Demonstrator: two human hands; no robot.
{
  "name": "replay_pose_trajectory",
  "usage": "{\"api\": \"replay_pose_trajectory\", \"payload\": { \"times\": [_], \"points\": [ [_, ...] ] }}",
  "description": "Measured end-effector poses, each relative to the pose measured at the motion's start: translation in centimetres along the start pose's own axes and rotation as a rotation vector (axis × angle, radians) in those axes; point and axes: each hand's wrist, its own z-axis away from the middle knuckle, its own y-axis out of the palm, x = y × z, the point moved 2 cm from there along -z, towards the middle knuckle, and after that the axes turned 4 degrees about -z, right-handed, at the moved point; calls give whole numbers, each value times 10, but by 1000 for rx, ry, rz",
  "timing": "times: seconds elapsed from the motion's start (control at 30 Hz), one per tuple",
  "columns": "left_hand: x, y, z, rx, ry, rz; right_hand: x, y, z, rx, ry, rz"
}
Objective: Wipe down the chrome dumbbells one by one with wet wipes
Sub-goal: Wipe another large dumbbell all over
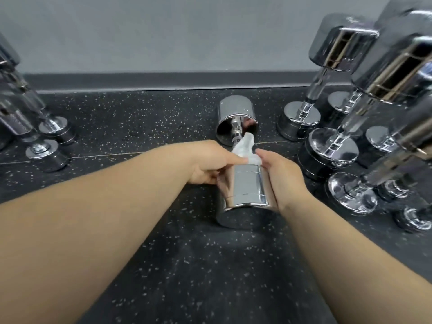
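A chrome dumbbell (245,185) lies on the speckled black floor, its near head toward me and its far head (236,115) toward the wall. A white wet wipe (245,149) is bunched over the handle just beyond the near head. My left hand (208,164) grips the left side of the near head, with a finger stretched onto the wipe. My right hand (280,176) holds the right side of that head, its fingertips at the wipe's edge.
Several chrome dumbbells (327,146) stand upright at the right, close to my right hand. More upright dumbbells (46,146) stand at the left. A grey wall with a dark skirting board (140,80) runs behind.
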Motion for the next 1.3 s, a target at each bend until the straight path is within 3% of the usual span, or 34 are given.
{"api": "replay_pose_trajectory", "payload": {
  "times": [0.1,0.23,0.4,0.5,0.67,0.87,1.1,1.3],
  "points": [
    [3,10,3,-62,-47,-64,3,3,4,80,-39,87],
    [2,11,25,-144,0,-119,4,1,8,103,28,-28],
    [15,20,54,-435,205,-122,-2,-3,28,136,72,-68],
    [33,22,81,-594,394,-384,-6,-19,42,234,-1,-18],
    [65,30,107,-180,113,-590,-7,-40,58,475,-99,521],
    [49,26,86,-304,430,-487,-8,-43,51,431,-173,637],
    [76,39,41,-380,480,-313,-1,-43,42,434,-201,713],
    [79,32,40,-280,465,-207,6,-36,40,429,-203,748]
  ]
}}
